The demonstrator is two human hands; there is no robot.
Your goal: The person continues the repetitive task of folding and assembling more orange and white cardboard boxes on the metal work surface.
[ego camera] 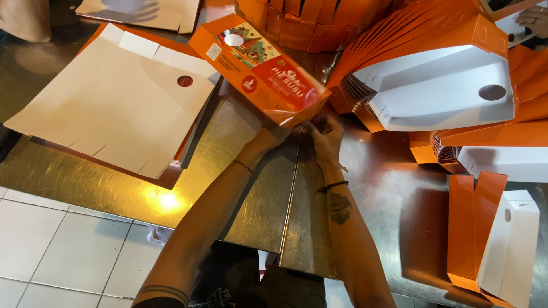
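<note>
I see both hands at the near end of an orange box (260, 68), held up over the steel table (251, 188). My left hand (268, 137) grips the box from beneath at its lower end, fingers closed on the card. My right hand (326, 140) is just beside it, fingers pinched at the same end, where a flap seems to be; how tightly they close I cannot tell, as the box edge hides the fingertips. The box is tilted, its printed face up, running from upper left down to the hands at centre.

To the left lies a stack of flat blanks (114, 97), pale side up, with a round hole near one corner. To the right a fan of folded orange boxes (434, 80) leans together, white insides showing, one with an oval cut-out. At the lower right another box (491, 234) lies on the table, part orange, part white. More orange boxes (308, 23) are packed along the top. Another person's hand (534, 20) shows at the upper right corner, well apart from mine.
</note>
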